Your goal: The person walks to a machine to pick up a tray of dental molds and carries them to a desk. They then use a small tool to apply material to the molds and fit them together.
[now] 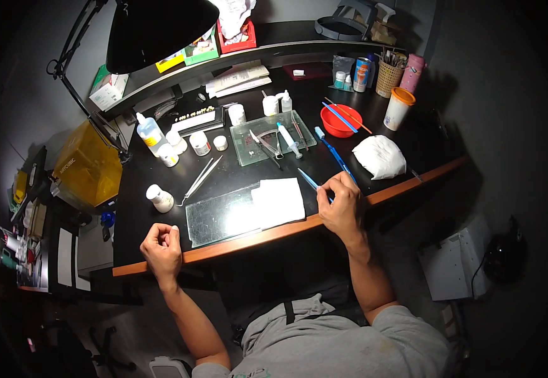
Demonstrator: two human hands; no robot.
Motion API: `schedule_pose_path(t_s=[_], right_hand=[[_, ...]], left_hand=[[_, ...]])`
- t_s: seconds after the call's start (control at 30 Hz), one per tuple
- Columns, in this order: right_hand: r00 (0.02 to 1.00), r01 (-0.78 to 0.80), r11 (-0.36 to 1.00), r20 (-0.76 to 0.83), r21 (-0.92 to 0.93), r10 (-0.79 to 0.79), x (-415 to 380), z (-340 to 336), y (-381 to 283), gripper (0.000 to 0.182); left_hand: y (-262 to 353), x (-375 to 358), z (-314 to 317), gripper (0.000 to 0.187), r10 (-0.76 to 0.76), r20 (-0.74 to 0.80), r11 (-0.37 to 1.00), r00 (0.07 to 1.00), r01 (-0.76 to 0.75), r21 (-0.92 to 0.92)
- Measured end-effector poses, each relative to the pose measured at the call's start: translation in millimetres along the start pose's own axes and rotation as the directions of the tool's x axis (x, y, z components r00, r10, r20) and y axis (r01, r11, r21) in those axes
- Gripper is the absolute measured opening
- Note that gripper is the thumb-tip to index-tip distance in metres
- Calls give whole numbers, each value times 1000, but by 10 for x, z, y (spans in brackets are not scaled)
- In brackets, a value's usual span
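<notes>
My left hand (162, 247) rests closed at the table's front edge, thumb against the curled fingers; whatever may be inside is hidden. Left of the glass plate (216, 217), it lies just below a small white bottle (160, 198). My right hand (340, 205) is closed around a slim blue pointed tool (308, 179), whose tip points up and left; its other end is hidden by the fingers. A white paper pad (281, 200) covers the plate's right part. Close behind my right hand lies a blue toothbrush (333, 153). Tweezers (201, 179) lie behind the plate.
A green glass slab (247, 155) bears a syringe (288, 140) and metal tools. A red bowl (330, 126), a white wrapped bundle (379, 157) and an orange-lidded cup (399, 108) stand right. Bottles and jars (200, 143) stand left. A lamp (154, 31) hangs overhead.
</notes>
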State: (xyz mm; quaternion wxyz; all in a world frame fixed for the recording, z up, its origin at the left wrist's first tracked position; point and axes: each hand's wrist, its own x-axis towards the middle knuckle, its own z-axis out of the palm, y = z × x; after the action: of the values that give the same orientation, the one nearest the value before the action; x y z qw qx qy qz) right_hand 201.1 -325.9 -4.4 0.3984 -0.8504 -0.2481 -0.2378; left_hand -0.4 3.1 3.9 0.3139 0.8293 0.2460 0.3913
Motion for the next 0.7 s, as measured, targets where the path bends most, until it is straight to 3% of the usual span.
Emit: schedule_pose_path(t_s=[0.27,0.37,0.57,0.7], right_hand=[[997,31,999,-68,23,-29,-2,-1,-3,13],[1000,20,1000,-13,17,-19,-3,-19,15,13],[980,90,996,-182,30,-83,-3,67,80,12],[997,-13,999,-73,34,15,-6,14,21,11]], left_hand=[[-20,6,19,20,28,-17,1000,999,-29,-9],[7,3,15,20,1,-10,1000,1000,-1,-17],[21,8,2,20,3,5,1000,1000,-3,-16],[22,9,4,19,7,0,1000,1000,-7,-5]])
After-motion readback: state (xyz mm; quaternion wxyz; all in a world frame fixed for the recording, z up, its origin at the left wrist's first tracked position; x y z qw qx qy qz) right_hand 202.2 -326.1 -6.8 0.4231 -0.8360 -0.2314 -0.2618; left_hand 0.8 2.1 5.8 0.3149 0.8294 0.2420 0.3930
